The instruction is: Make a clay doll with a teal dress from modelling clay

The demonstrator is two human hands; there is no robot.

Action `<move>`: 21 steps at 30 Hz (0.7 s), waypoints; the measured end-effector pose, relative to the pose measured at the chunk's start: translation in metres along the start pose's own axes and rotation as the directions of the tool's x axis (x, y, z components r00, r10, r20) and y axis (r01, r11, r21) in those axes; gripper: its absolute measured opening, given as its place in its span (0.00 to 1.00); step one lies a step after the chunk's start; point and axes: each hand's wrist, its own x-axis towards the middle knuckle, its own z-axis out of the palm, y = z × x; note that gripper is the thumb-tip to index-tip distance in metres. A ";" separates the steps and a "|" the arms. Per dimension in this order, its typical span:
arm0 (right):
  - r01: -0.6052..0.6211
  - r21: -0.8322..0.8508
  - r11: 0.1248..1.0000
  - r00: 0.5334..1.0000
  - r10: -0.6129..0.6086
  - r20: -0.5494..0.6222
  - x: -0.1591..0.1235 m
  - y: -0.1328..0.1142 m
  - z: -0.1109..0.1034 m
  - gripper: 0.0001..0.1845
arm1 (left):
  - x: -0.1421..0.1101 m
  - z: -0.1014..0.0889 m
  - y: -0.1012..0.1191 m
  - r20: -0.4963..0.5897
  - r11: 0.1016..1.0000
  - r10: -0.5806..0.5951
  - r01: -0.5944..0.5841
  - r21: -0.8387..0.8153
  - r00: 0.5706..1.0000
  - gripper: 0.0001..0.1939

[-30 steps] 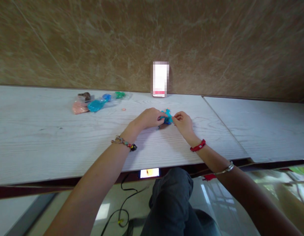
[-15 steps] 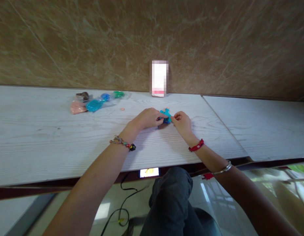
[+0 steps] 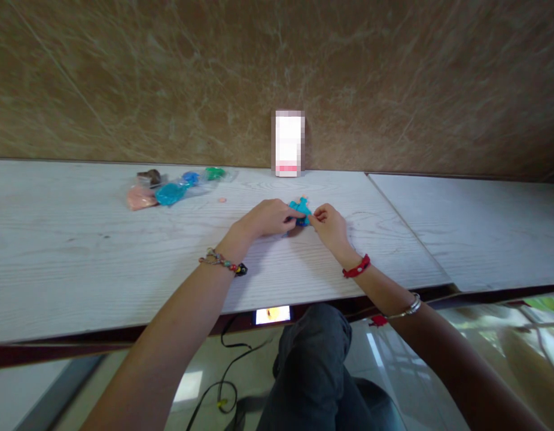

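Note:
A small turquoise lump of clay [image 3: 300, 210] sits between my two hands on the white wood-grain table [image 3: 79, 257]. My left hand [image 3: 264, 218] pinches its left side with curled fingers. From the right, my right hand [image 3: 331, 225] pinches it with thumb and forefinger. A tiny peach bit pokes out above the lump. Both wrists wear bracelets.
Several small bags of coloured clay [image 3: 169, 193] lie at the back left, pink, brown, blue and green. A small peach bit [image 3: 222, 200] lies between them and my hands. A blurred white card [image 3: 289, 143] leans on the brown wall. A second table panel [image 3: 474, 227] adjoins at right.
Both hands and the turquoise lump have shifted slightly left and closer together; the fingers keep working the lump. Nothing else moved.

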 end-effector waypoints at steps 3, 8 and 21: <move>0.088 -0.057 0.994 0.996 -0.087 0.029 -0.002 0.002 -0.007 0.07 | -0.001 0.000 0.000 0.014 1.000 0.005 -0.005 -0.015 1.000 0.19; 0.318 -0.223 0.922 0.948 -0.307 0.081 -0.003 0.005 -0.018 0.09 | -0.001 0.001 -0.001 0.020 1.000 0.009 -0.009 -0.019 1.000 0.20; -0.089 0.177 0.980 0.985 0.061 0.160 0.022 0.006 -0.005 0.11 | -0.001 -0.001 0.001 0.003 1.000 0.007 -0.007 -0.014 1.000 0.21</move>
